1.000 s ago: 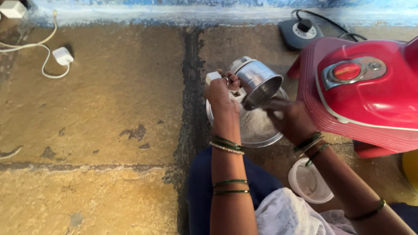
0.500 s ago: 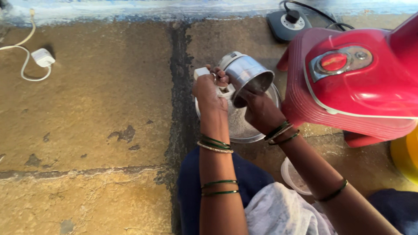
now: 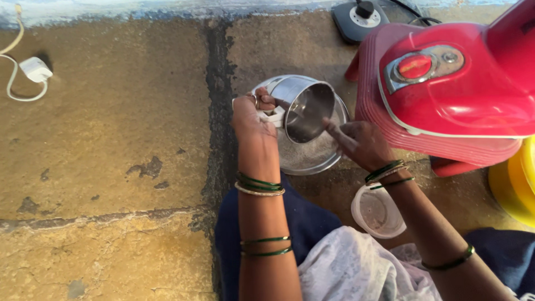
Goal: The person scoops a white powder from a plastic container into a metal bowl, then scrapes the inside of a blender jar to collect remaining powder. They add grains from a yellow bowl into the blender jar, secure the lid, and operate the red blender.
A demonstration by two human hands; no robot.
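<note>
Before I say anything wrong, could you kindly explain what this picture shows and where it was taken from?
The camera sits on a person's head and looks down at their own two hands; there is no machine arm. The left hand grips the white handle of a shiny steel grinder jar, tilted on its side over a round steel plate on the stone floor. The right hand reaches a finger to the jar's mouth. Nearby stand a red plastic mixer base, a clear plastic lid and a white charger plug.
</note>
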